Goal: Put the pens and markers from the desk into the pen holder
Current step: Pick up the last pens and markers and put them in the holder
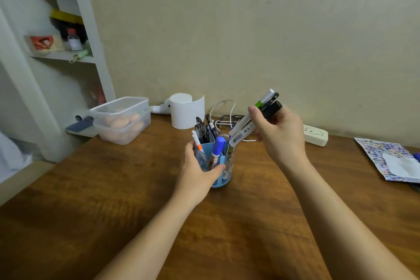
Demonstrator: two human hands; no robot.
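A blue pen holder (223, 174) stands on the wooden desk (250, 223) near the middle. My left hand (200, 166) wraps around its left side. Several dark pens (203, 129), a white pen with an orange band (196, 141) and a blue-capped marker (218, 146) stand inside it. My right hand (278, 133) is raised to the right of the holder and grips a bundle of pens and markers (244, 130). The bundle slants down to the left, its lower tips just above the holder's right rim. One white marker in it has a green band, another a black cap.
A white paper roll (185, 110) and white cables (223, 110) lie behind the holder. A clear lidded food box (121, 119) sits at the back left beside a white shelf unit (84, 29). A white power strip (316, 135) and a patterned packet (391, 159) lie at the right.
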